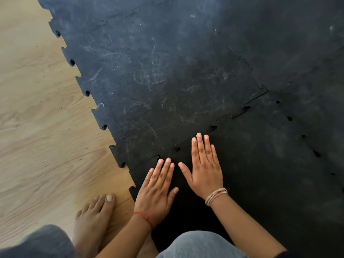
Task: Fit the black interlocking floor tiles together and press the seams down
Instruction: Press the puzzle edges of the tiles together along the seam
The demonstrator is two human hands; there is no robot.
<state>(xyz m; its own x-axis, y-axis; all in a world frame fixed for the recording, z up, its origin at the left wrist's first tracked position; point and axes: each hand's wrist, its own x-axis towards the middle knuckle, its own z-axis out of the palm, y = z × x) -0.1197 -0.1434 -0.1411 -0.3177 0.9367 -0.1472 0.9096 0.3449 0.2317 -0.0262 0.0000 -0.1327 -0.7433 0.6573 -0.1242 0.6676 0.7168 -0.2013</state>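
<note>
Black interlocking floor tiles cover most of the view. A scuffed, chalk-marked tile (pixel 152 77) lies in the middle, and a darker near tile (pixel 251 164) sits below it. Between them a toothed seam (pixel 214 127) runs diagonally from lower left to upper right, with small gaps showing near its upper end. My left hand (pixel 158 190) lies flat, palm down, on the near tile with its fingertips just short of the seam. My right hand (pixel 204 168) is also flat beside it, fingers together, fingertips reaching the seam. Neither hand holds anything.
Light wooden floor (pixel 37 127) lies to the left of the tiles' jagged outer edge (pixel 87 92). My bare foot (pixel 93 220) rests on the wood by the near tile's corner. My knees in jeans (pixel 201 244) show at the bottom. More joined tiles (pixel 297 53) extend to the right.
</note>
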